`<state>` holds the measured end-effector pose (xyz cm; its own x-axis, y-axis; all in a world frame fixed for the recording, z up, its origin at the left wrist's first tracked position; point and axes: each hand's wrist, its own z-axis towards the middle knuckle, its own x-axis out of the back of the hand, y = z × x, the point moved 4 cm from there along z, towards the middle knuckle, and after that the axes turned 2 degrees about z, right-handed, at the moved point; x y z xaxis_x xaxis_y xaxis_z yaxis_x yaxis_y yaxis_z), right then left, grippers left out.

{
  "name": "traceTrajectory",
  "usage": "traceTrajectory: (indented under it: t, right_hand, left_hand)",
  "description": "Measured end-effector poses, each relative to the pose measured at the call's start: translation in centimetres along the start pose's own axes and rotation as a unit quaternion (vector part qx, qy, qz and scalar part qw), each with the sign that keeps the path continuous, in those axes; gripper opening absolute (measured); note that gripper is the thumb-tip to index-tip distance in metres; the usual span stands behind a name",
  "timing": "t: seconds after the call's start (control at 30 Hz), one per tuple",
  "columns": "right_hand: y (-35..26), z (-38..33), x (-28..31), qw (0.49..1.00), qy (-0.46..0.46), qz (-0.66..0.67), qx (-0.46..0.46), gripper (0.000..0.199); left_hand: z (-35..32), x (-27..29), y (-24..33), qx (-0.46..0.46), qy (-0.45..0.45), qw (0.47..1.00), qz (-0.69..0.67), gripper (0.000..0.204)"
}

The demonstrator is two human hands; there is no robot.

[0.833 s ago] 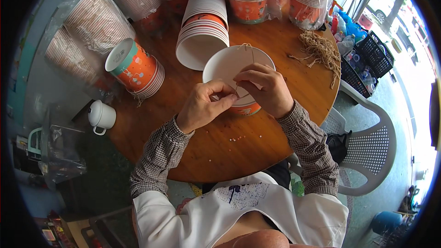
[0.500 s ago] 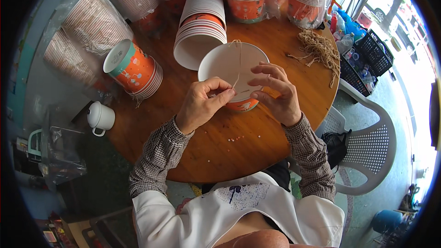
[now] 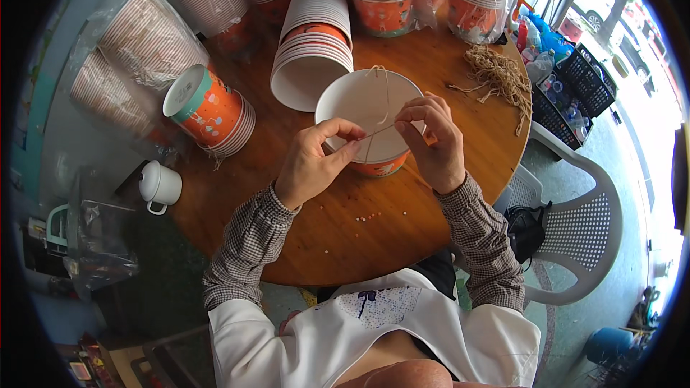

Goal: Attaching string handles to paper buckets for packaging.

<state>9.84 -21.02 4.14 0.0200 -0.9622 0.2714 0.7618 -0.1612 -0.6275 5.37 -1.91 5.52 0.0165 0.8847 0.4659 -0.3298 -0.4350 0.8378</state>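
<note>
- Left hand [image 3: 310, 167] and right hand [image 3: 433, 138] each pinched the twine [image 3: 379, 116] over the paper bowl [image 3: 370, 126], mid-tabletop [image 3: 359, 244].
- Twine was seemingly threaded through the far rim; the tying looked unfinished.
- Spare twine bundle [image 3: 496, 75] lay at the right edge.

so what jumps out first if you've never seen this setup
At the middle of the round wooden table, the left hand and right hand pinch a thin string stretched over an open white paper bowl. Behind it, a stack of nested bowls lies on its side, with bagged stacks at the far edge. A heap of tan twine sits at the right edge.
</note>
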Motion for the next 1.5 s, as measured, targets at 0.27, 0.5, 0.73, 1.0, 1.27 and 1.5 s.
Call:
traceTrajectory:
  t: [0.27,0.5,0.73,1.0,1.27,1.5]
  right_hand:
    - [-4.2,1.2,1.4,0.972,-0.067,-0.177,0.141,0.017]
    - [-4.3,1.9,-0.3,0.98,-0.101,-0.086,0.149,0.019]
    - [-2.3,1.6,-1.6,0.995,-0.08,0.005,0.065,0.016]
    - [-2.4,1.3,-1.9,0.998,-0.051,0.014,0.024,0.016]
    - [-1.7,1.1,-2.3,0.979,-0.173,0.07,-0.083,0.014]
    - [-2.1,1.6,-1.9,0.959,-0.22,0.079,-0.161,0.015]
  left_hand:
    - [-0.1,0.6,0.3,0.027,0.015,0.999,-0.017,0.016]
    - [0.3,-0.2,0.1,0.023,0.036,0.993,-0.11,0.019]
    - [0.2,-0.5,0.0,0.076,-0.023,0.981,-0.179,0.017]
    - [0.1,-0.6,0.1,0.101,-0.022,0.967,-0.232,0.019]
    - [-0.3,-0.4,0.3,0.019,0.05,0.984,-0.171,0.015]
    - [-0.9,0.0,0.5,-0.105,0.099,0.989,0.034,0.008]
